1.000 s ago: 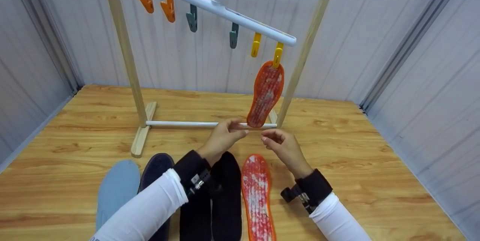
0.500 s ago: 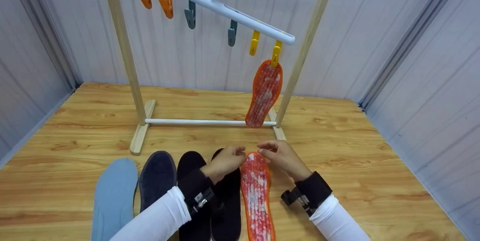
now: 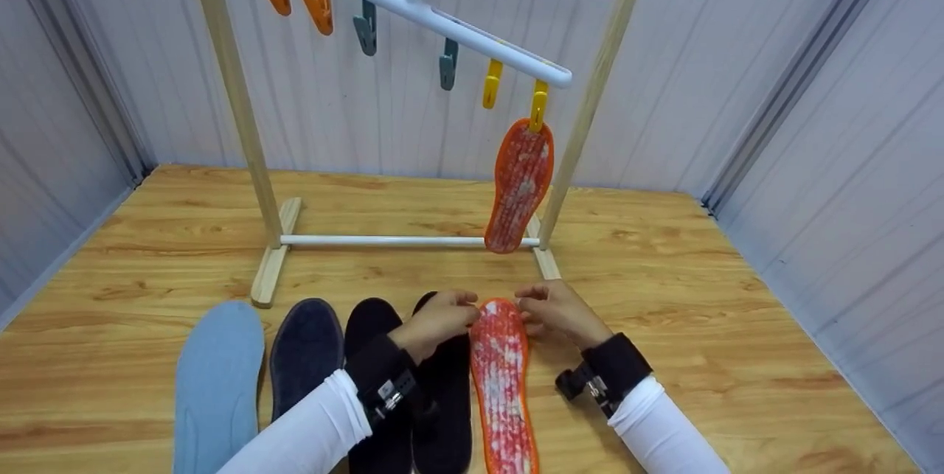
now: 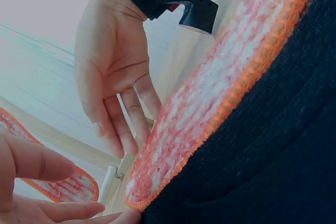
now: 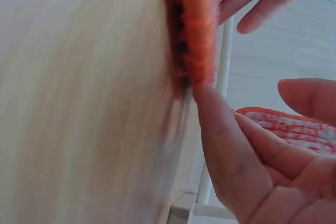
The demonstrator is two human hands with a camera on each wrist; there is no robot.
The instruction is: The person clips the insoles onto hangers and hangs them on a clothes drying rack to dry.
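Insole [image 3: 500,378], orange-edged, lay flat on table [image 3: 700,312], long axis running from person toward rack [image 3: 413,240], toe end far. Left hand [image 3: 435,323] and right hand [image 3: 557,312] flanked toe, equally near, fingers touching its edge; neither grip clearly closed.

Both arms wear white long sleeves that end just short of the wrists. Each wrist carries a broad black band with a small black camera mount, fitted with a silver metal clasp. The left hand [image 3: 436,321] and right hand [image 3: 558,309] are bare, without gloves or rings.
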